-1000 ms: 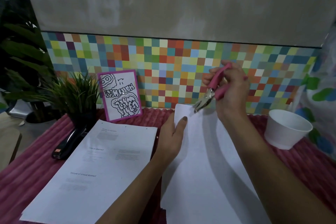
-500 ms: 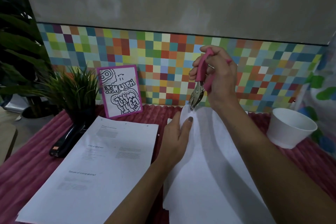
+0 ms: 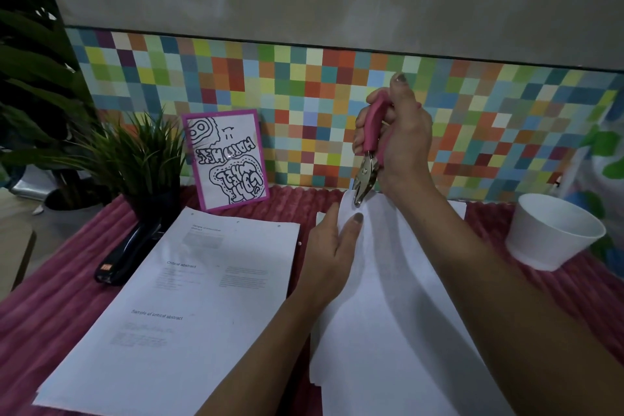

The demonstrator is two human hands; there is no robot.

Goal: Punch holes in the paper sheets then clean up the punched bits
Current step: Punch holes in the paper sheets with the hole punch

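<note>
Our right hand (image 3: 400, 142) is squeezing pink-handled metal hole-punch pliers (image 3: 369, 152) onto the white paper sheet's (image 3: 388, 280) far edge, while our left hand (image 3: 329, 253) is pinching it.

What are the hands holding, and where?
The right hand grips the hole punch by its pink handles; the left hand holds the paper sheet near its top.

Cup (image 3: 553, 240) right of sheets (image 3: 388, 314)

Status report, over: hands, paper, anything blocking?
Left hand holds sheet. Right hand grips pink punch, nose at sheet's far edge. Nothing blocking.
</note>
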